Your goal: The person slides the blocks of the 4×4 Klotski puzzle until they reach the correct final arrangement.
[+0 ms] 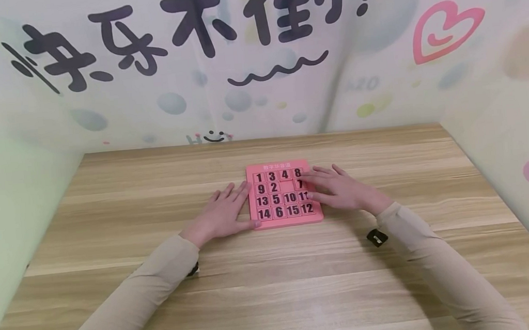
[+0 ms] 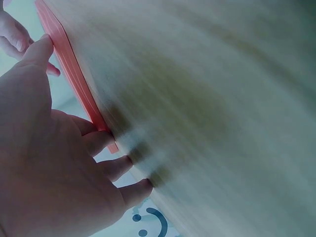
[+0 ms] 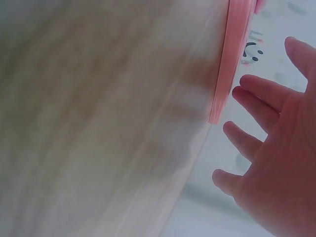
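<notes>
A pink sliding number puzzle (image 1: pixel 290 222) lies flat on the table, its black-numbered tiles facing up. In its second row a gap shows between the 2 tile (image 1: pixel 274 187) and the 7 tile. My left hand (image 1: pixel 222 215) rests at the puzzle's left edge, fingers stretched out and thumb on the lower left corner. In the left wrist view, the thumb and a finger touch the pink side (image 2: pixel 74 74). My right hand (image 1: pixel 343 190) reaches over the right edge with spread, fairly straight fingers, partly covering the 7 and 11 tiles. The right wrist view shows these fingers beside the frame; contact there is unclear.
The puzzle lies on a wood-grain table (image 1: pixel 284 293), towards its back edge. Behind stands a white wall (image 1: pixel 148 112) with black lettering and coloured drawings. Side panels flank the table. A black device (image 1: pixel 377 237) sits at the right wrist.
</notes>
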`<state>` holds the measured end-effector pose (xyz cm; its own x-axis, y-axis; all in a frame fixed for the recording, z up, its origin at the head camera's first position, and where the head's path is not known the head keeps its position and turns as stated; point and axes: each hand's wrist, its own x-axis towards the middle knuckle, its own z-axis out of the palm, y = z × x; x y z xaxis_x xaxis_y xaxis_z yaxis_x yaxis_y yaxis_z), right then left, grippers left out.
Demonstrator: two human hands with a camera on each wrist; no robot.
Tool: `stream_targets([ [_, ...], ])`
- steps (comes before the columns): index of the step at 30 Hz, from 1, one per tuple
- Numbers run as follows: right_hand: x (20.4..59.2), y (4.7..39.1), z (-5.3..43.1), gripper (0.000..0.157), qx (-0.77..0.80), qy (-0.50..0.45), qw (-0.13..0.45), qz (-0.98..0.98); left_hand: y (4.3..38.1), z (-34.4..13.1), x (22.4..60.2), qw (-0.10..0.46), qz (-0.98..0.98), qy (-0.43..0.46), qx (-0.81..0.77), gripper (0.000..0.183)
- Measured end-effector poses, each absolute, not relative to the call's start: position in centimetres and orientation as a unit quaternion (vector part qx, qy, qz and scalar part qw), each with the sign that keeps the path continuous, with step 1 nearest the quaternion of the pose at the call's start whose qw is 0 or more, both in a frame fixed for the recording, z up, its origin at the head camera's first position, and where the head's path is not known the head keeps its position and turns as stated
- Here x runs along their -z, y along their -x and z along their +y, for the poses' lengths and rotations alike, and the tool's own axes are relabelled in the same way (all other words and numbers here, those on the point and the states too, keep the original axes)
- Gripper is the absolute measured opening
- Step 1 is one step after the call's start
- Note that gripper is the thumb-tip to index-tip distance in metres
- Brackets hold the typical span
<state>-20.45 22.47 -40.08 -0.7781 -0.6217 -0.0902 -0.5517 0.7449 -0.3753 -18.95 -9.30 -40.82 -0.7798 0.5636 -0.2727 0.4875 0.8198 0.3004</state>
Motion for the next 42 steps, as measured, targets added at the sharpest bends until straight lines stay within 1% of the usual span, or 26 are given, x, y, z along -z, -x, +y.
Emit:
stream_targets([
  [20, 40.3, 20.5, 22.9, 0.053, 0.169, 0.318, 0.1, 0.927, 18.7, -9.3, 40.7, 0.183, 0.937, -0.273, -0.116, 0.097],
  [28, 40.0, 20.7, 21.3, 0.057, 0.159, 0.335, 0.104, 0.923, 18.8, -9.2, 40.7, 0.181, 0.937, -0.275, -0.116, 0.096],
  [35, 40.3, 21.9, 19.9, 0.06, 0.131, 0.328, 0.117, 0.928, 18.8, -9.2, 40.8, 0.179, 0.937, -0.279, -0.114, 0.096],
  [42, 40.1, 21.3, 19.7, 0.059, 0.107, 0.342, 0.113, 0.927, 18.9, -9.3, 40.8, 0.175, 0.937, -0.282, -0.109, 0.096],
])
